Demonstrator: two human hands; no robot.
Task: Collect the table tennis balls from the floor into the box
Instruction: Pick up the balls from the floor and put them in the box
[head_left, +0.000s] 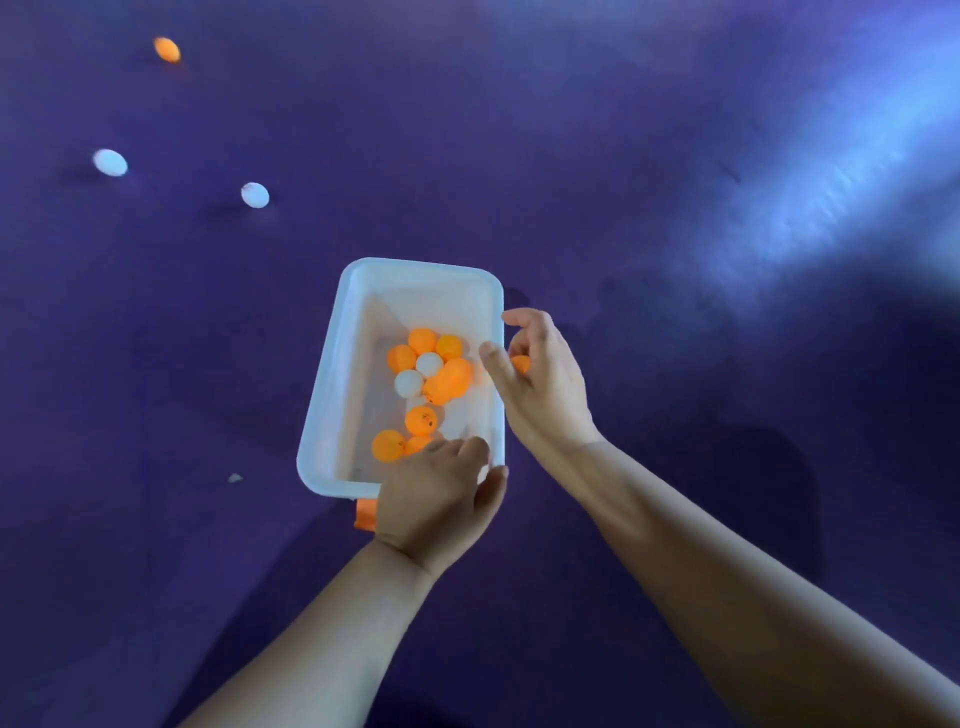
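Dim bluish light, pale glare across the floor (810, 208) upper right, edges blurred, stretched

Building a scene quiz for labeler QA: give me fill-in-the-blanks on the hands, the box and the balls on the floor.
1. The held ball in the right hand is ____.
2. The left hand grips the white box at its near right corner; the boxed balls are orange and ____.
3. On the floor lie one orange ball and ____ white balls.
Missing words: orange, white, two.
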